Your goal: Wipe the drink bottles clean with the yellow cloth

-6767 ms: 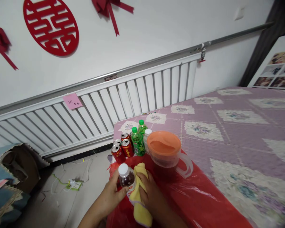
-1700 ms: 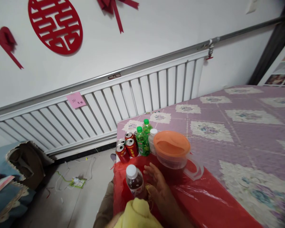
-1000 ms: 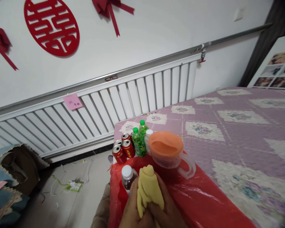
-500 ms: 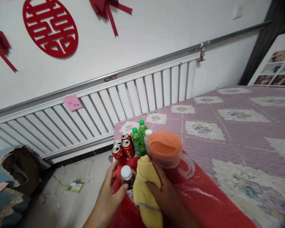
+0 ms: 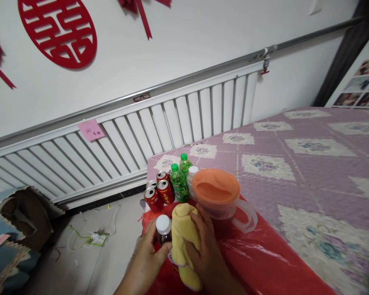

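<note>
A dark bottle with a white cap (image 5: 163, 226) stands upright on the red plastic covering (image 5: 252, 258). The fingers and thumb of my left hand (image 5: 147, 254) are wrapped round its sides, below the cap. My right hand (image 5: 207, 241) grips a bunched yellow cloth (image 5: 182, 235) with a thin purple edge. This cloth lies against the right side of the bottle and hides part of it. Just beyond my right hand is a clear plastic pitcher with an orange lid (image 5: 217, 186), its handle pointing right.
Several red drink cans (image 5: 165, 191), two green-capped bottles (image 5: 180, 184) and a white-capped clear bottle (image 5: 191, 176) cluster behind my hands. A purple quilted cover (image 5: 264, 151) spreads to the right. Behind runs a white radiator (image 5: 184, 119). Cords and a power strip (image 5: 97, 239) lie on the floor.
My left hand has closed from a spread position onto the bottle. My right hand and the cloth have shifted slightly left, up against the bottle. The camera view has tilted slightly.
</note>
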`<state>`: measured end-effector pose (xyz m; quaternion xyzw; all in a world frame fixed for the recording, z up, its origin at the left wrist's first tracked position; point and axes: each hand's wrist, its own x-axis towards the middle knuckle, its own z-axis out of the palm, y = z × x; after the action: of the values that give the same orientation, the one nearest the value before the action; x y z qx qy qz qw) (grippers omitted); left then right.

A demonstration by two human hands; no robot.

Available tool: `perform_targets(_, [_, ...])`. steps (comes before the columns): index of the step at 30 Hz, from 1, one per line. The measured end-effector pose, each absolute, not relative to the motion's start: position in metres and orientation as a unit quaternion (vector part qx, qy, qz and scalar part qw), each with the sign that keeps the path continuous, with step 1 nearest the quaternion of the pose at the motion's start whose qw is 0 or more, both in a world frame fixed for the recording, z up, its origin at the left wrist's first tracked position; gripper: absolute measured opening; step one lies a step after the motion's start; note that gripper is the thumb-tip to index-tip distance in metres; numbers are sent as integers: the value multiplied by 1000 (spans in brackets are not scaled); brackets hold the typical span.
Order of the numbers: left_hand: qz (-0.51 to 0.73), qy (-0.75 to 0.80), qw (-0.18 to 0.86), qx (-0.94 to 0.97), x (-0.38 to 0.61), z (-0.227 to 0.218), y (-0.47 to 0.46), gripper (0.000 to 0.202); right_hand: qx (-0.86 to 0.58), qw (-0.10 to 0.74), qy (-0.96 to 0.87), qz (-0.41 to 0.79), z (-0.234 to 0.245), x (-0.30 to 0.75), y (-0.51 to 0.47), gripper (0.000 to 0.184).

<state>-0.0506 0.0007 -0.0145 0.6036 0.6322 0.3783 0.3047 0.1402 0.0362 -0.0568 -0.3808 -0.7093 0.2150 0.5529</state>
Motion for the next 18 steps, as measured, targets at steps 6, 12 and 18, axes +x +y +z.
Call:
perform_targets(6, [395,617,316,603,-50,-13,0,62,-341,604,-697,181,-45,139,34,51])
perform_targets(12, [407,615,312,599,-48,-11,-1,61,-349,563,-714,224,-45,143,40,33])
perform_targets(18, [401,615,311,604,-47,-10,0,60,-356,534,-733,224,-47,142,32,50])
